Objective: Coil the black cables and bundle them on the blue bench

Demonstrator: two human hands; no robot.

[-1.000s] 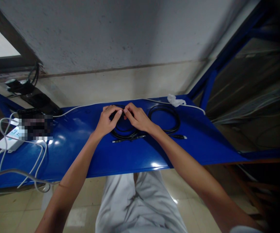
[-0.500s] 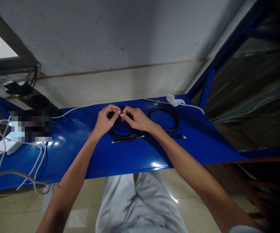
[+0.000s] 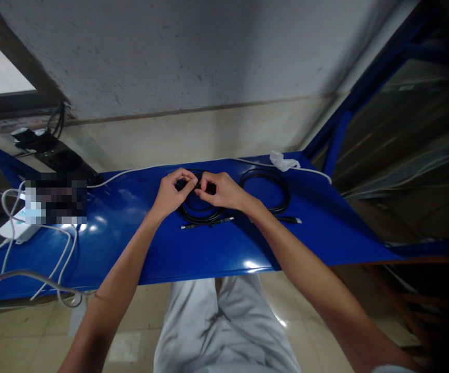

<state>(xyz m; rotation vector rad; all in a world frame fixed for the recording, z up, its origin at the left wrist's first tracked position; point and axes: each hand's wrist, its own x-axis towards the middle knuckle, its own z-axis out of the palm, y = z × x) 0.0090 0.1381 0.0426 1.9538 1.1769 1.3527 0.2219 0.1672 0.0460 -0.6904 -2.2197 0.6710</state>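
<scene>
A coiled black cable (image 3: 199,220) lies on the blue tabletop (image 3: 162,254), its two metal-tipped plugs at the near side of the loop. Over the coil's far side, my left hand (image 3: 174,191) has its thumb and fingers curled together round the cable. My right hand (image 3: 221,190) is closed beside it, thumb against the bent fingers. The fingertips of both hands nearly meet; any small thing pinched in the right one is too small to make out. Right of it rests a second coiled black cable (image 3: 286,189), partly behind my right wrist.
A crumpled piece of white plastic (image 3: 282,161) and a white cord (image 3: 313,173) lie along the back edge. At the left are a white power strip (image 3: 16,228), tangled white cables (image 3: 67,259) and a black device (image 3: 67,158). A blue frame post (image 3: 335,140) rises at right.
My right fingertips have drawn slightly apart from the left ones, showing dark cable between them. Both hands stay over the same coil. The whole view has shifted slightly.
</scene>
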